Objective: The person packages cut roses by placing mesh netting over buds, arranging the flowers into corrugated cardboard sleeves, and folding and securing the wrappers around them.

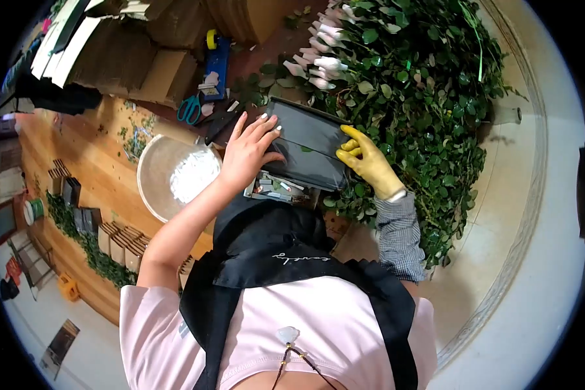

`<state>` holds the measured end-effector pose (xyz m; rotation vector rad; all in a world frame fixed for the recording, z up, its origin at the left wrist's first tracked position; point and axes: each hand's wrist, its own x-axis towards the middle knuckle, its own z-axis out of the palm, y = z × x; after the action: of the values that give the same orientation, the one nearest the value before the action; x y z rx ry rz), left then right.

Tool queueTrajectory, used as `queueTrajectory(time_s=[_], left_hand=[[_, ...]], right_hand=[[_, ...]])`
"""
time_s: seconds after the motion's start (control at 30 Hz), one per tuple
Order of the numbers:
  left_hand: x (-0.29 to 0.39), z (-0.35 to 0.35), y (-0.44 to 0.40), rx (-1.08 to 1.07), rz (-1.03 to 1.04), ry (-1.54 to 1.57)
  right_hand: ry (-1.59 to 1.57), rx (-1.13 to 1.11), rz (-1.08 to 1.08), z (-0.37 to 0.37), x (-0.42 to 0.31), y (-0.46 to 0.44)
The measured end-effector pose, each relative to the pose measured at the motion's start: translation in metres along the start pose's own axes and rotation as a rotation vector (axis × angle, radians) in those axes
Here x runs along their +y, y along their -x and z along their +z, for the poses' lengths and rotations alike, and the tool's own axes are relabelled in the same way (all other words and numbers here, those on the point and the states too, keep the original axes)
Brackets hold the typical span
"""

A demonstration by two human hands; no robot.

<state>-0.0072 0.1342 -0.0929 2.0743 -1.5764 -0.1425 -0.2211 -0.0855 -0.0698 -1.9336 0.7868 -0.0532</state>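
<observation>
A dark grey, rectangular flat piece [309,133] with a lengthwise crease lies in front of me. Whether it is a folded sheet or a shallow tray, I cannot tell. A small green leaf [306,149] rests on it. My left hand [250,148], bare, lies on its left end with fingers stretched and spread. At the right end, the fingertips of my right hand [368,162], in a yellow glove, touch the edge, somewhat bent and apart. Close by on the right are leafy rose stems [409,117], with flower heads in pale netting [328,63] at the far end.
A round tub [151,170] with white pieces stands left of my forearm. Blue-handled scissors [189,110], a blue tape dispenser [218,68] and cardboard [162,75] lie beyond. Small strips fill a box [276,187] before my apron. Wrapped bundles [120,244] stand farther left.
</observation>
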Motion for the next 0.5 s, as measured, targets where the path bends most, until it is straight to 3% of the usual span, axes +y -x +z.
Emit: queueTrajectory(time_s=[0.13, 0.2, 0.23, 0.27, 0.3, 0.33, 0.4, 0.47, 0.5], left_hand=[[0.000, 0.007, 0.007, 0.036, -0.014, -0.013], [-0.003, 0.013, 0.013, 0.023, -0.008, -0.019], [-0.005, 0.012, 0.015, 0.005, -0.013, 0.030], [-0.010, 0.010, 0.017, -0.010, -0.018, 0.078], [-0.023, 0.013, 0.024, -0.049, -0.057, 0.212], [-0.034, 0.013, 0.033, 0.080, -0.126, 0.425], [-0.060, 0.020, 0.046, 0.288, -0.463, 0.551], [-0.104, 0.026, 0.051, 0.227, -0.600, 0.180], [-0.124, 0.031, 0.050, 0.152, -0.563, 0.096]], right_hand=[[0.342, 0.064, -0.161, 0.010, -0.071, -0.011], [0.233, -0.154, -0.202, 0.036, -0.089, -0.021], [0.440, -0.244, -0.404, 0.056, -0.076, -0.028], [0.572, -0.237, -0.421, 0.065, -0.068, -0.029], [0.587, -0.224, -0.440, 0.065, -0.070, -0.026], [0.603, -0.219, -0.463, 0.063, -0.071, -0.025], [0.571, -0.239, -0.400, 0.070, -0.069, -0.024], [0.599, -0.259, -0.327, 0.068, -0.079, -0.028], [0.619, -0.250, -0.354, 0.067, -0.079, -0.029]])
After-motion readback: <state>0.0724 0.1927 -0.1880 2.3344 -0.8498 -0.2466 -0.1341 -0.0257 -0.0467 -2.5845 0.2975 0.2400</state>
